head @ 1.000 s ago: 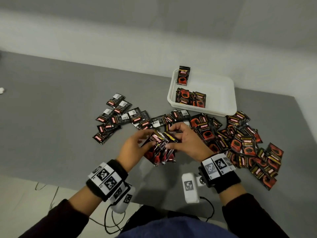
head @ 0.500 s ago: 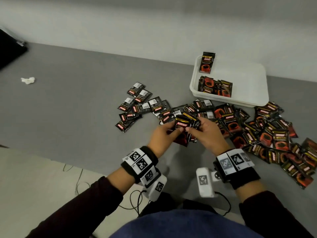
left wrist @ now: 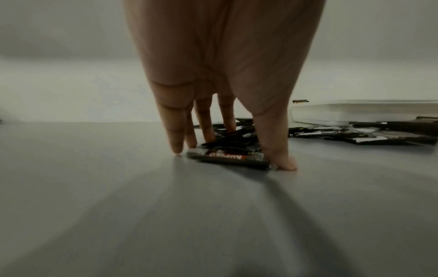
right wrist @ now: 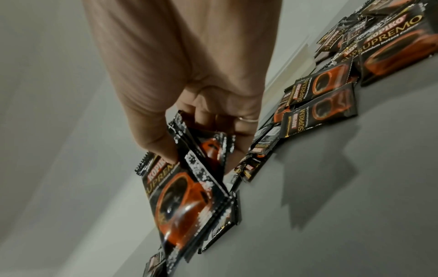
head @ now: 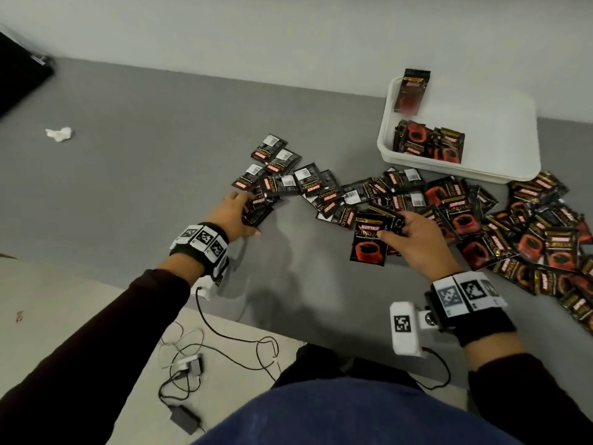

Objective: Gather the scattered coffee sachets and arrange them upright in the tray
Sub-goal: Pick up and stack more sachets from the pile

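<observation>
The hands have parted since a moment ago; the right hand (head: 414, 239) now grips the gathered bundle (head: 369, 240) alone, while the left hand (head: 232, 213), fingers spread, reaches the sachets (head: 256, 207) at nine o'clock, suggesting more gathering; the tray (head: 513, 139) sits at one o'clock; whether the left hand grips one is unclear.

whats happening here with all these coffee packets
A person is gathering coffee sachets off a grey table. Their right hand holds a small bunch of sachets just above the table. Their left hand is down on the left end of the scattered sachets, fingers and thumb either side of one lying flat. The white tray holds only a few sachets, and most lie loose on the table.
</observation>
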A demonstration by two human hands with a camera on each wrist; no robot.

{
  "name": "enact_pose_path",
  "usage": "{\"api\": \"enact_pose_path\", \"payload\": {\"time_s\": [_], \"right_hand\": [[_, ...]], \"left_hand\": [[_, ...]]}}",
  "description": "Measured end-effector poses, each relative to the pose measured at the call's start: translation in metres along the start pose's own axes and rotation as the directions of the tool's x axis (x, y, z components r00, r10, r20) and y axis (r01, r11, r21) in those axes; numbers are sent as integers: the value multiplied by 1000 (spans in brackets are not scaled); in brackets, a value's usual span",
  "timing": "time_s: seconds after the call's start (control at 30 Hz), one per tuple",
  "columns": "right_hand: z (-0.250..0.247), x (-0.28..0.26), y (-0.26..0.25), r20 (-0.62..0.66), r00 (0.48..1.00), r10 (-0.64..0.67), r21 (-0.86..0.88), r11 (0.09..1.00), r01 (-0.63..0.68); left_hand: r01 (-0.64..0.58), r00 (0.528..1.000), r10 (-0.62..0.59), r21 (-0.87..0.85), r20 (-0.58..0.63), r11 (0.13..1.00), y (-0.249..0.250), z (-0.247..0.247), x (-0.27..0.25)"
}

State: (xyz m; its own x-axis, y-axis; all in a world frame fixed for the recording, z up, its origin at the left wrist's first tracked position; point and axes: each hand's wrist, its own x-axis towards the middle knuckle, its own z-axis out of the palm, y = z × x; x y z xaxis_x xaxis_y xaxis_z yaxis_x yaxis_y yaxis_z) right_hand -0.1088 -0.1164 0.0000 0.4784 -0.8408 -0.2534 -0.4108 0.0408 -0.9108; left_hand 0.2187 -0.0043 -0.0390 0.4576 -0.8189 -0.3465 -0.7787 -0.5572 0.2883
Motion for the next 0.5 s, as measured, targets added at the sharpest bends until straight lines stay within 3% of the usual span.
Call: {"api": "enact_pose_path", "payload": {"time_s": [0.3,0.5], "right_hand": [[6,0,-3,-33,999,5,42,999,-4],[11,1,-5,-48,999,3,10,1000,-3]], "left_hand": [[-192,969,213,159,-128,968,-12,11,-16],[-315,878,356,175,-321,933,-12,-10,-23]]}}
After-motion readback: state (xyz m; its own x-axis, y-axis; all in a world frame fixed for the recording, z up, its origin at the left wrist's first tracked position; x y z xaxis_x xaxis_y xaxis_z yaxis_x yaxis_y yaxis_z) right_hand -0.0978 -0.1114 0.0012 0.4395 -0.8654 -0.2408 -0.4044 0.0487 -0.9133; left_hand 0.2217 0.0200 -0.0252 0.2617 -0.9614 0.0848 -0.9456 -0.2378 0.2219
